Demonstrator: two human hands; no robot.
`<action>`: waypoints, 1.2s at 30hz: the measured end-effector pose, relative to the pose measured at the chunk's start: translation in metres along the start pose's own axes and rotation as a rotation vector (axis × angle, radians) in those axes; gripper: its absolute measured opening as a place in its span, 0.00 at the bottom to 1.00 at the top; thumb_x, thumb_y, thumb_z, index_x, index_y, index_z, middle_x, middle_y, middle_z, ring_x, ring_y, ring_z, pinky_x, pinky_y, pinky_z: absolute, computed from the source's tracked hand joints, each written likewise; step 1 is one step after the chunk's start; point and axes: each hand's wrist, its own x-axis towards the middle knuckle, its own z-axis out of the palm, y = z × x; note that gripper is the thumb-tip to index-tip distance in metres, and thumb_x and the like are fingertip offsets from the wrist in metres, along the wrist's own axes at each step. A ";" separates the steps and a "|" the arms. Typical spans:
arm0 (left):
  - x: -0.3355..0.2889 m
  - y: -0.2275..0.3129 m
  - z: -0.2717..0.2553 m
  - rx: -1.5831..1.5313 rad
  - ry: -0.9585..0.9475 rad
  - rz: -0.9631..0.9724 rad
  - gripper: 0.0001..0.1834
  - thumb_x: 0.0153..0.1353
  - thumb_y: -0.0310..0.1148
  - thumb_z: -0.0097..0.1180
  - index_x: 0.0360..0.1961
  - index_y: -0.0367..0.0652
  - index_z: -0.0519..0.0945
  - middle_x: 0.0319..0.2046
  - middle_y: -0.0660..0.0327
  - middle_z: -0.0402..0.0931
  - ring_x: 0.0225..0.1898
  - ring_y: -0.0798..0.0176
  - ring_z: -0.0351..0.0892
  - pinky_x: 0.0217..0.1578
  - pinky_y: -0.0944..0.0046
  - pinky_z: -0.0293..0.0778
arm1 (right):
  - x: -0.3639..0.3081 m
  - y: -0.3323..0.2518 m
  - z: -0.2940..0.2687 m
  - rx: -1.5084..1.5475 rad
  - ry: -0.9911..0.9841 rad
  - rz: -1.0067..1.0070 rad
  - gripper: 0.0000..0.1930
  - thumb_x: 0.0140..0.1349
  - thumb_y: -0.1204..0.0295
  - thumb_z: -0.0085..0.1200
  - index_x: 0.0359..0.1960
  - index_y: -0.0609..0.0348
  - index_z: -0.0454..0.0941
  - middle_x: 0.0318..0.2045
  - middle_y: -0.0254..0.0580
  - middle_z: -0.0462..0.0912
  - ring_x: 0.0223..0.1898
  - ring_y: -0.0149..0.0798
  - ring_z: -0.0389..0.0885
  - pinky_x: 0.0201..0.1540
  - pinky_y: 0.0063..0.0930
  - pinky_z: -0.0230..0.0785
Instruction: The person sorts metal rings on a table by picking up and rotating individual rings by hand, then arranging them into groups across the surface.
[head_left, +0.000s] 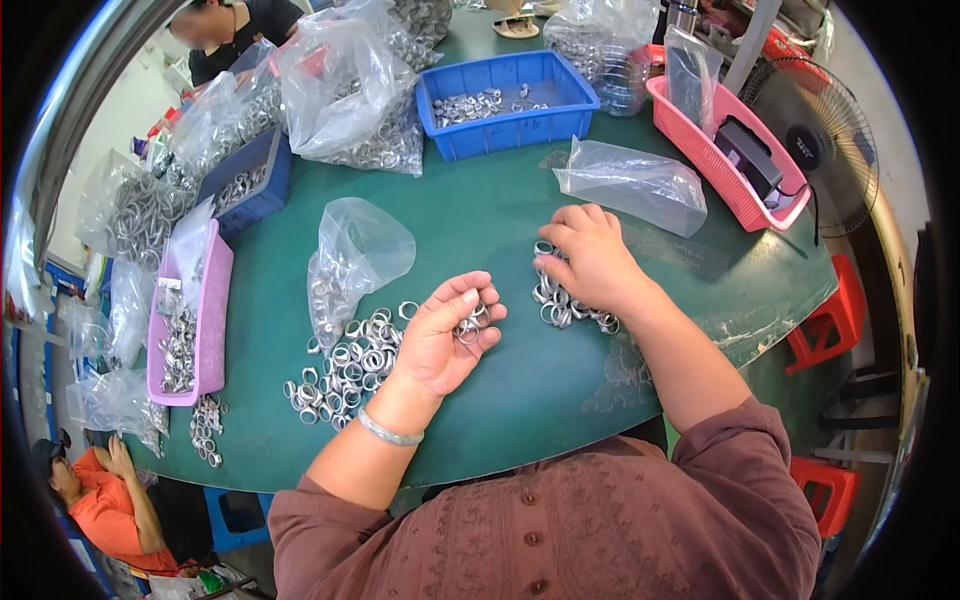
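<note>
Several silver metal rings (471, 322) lie in my left hand (440, 335), palm up, with its fingers curled around them. Beneath and beside that wrist spreads a heap of similar rings (350, 368) on the green table. My right hand (592, 258) reaches palm down over a smaller ring pile (562, 305), fingers bent onto its far edge; what its fingertips touch is partly hidden. A clear plastic bag (345, 265) with rings in its lower part lies just beyond the larger heap.
Beyond my hands stands a blue bin (510, 140) with rings. A pink basket (735, 160) holds a dark device. At left are a purple basket (215, 350), a dark blue bin (255, 185) and full bags (350, 100). Other people sit at far left and lower left. A fan (810, 140) stands right.
</note>
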 end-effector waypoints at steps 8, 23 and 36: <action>0.000 -0.002 0.001 0.062 0.036 0.029 0.10 0.63 0.28 0.52 0.45 0.43 0.76 0.34 0.63 0.76 0.37 0.64 0.77 0.30 0.69 0.72 | 0.001 -0.001 -0.002 0.045 -0.182 0.057 0.12 0.50 0.66 0.60 0.35 0.57 0.82 0.43 0.40 0.74 0.51 0.45 0.66 0.54 0.43 0.57; -0.003 -0.008 0.015 0.282 0.063 0.051 0.13 0.65 0.36 0.54 0.48 0.44 0.75 0.31 0.68 0.74 0.30 0.73 0.70 0.25 0.74 0.65 | -0.002 -0.041 0.005 0.413 0.158 -0.332 0.13 0.47 0.79 0.58 0.37 0.58 0.78 0.31 0.40 0.76 0.34 0.45 0.74 0.38 0.37 0.67; -0.003 -0.007 0.011 0.323 -0.016 0.172 0.13 0.67 0.30 0.47 0.51 0.42 0.76 0.36 0.65 0.74 0.32 0.72 0.69 0.27 0.74 0.65 | -0.005 -0.040 -0.002 0.757 0.134 -0.182 0.12 0.51 0.85 0.54 0.38 0.60 0.79 0.33 0.42 0.79 0.35 0.39 0.79 0.37 0.27 0.71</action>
